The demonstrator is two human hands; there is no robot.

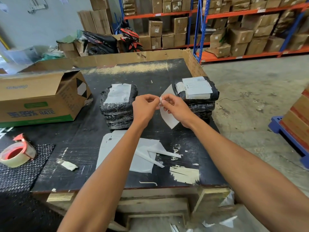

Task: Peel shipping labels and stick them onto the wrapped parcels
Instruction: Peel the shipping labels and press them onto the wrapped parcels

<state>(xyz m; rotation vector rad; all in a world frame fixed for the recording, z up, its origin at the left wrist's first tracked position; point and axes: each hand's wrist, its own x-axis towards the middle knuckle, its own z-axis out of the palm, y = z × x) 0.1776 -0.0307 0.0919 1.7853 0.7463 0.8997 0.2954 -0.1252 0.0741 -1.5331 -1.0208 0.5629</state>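
My left hand (pixel 144 108) and my right hand (pixel 177 108) meet above the black table, both pinching one corner of a white shipping label (pixel 168 118) held upright between them. A stack of black wrapped parcels (pixel 117 111) sits just behind my left hand, with a white sheet on its top. To the right stands a second stack of black parcels (pixel 199 97), whose top parcel carries a printed label (pixel 195 86). More white label sheets and peeled backing strips (pixel 145 154) lie on the table under my forearms.
An open cardboard box (pixel 38 99) lies on its side at the left. A red tape dispenser (pixel 16 151) rests on a black mesh mat at the near left. The table (pixel 80 139) ends close at the right; a blue pallet (pixel 287 136) with boxes stands beyond.
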